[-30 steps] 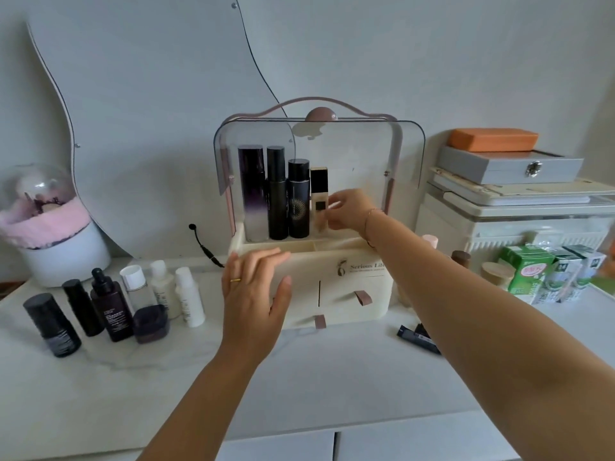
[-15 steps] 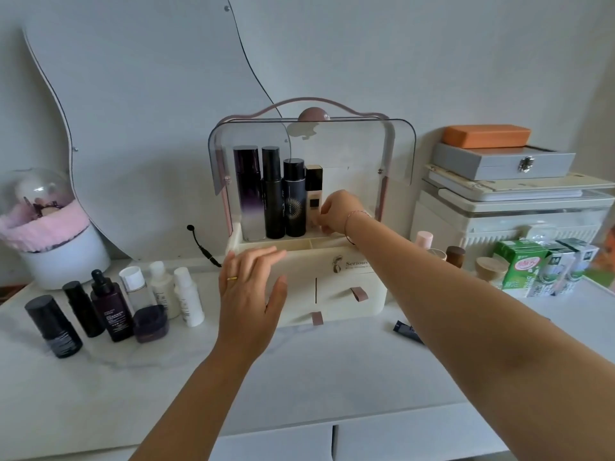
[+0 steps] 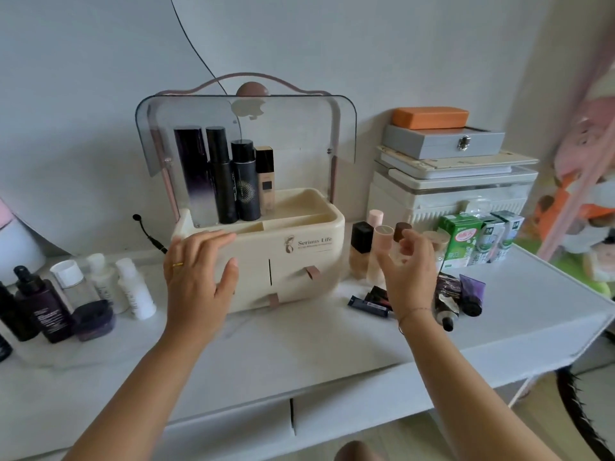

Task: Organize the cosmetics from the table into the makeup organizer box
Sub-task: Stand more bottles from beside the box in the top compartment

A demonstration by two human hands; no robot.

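Note:
The cream makeup organizer box [image 3: 309, 261] stands mid-table with its clear lid raised. Three dark bottles [image 3: 219, 174] and a beige foundation bottle [image 3: 265, 181] stand in its top tray. My left hand [image 3: 199, 277] lies flat against the box's front left, fingers straight. My right hand [image 3: 407, 271] hovers to the right of the box with fingers loosely curled, holding nothing, just in front of a pink-capped bottle [image 3: 382, 241] and beside a black-capped foundation bottle [image 3: 361, 247]. Small tubes [image 3: 369, 304] lie on the table below it.
Left of the box stand white bottles [image 3: 133, 287], dark bottles [image 3: 41, 304] and a dark jar [image 3: 93, 319]. At the right are squeezed tubes [image 3: 459, 297], green cartons [image 3: 462, 241] and a white storage box [image 3: 456, 191] stacked with a grey case and orange case. The table edge [image 3: 299, 387] runs across the front.
My right hand has let go of the beige foundation bottle in the tray and pulled back to the right of the box. The camera view has swung right. The left hand stays on the box.

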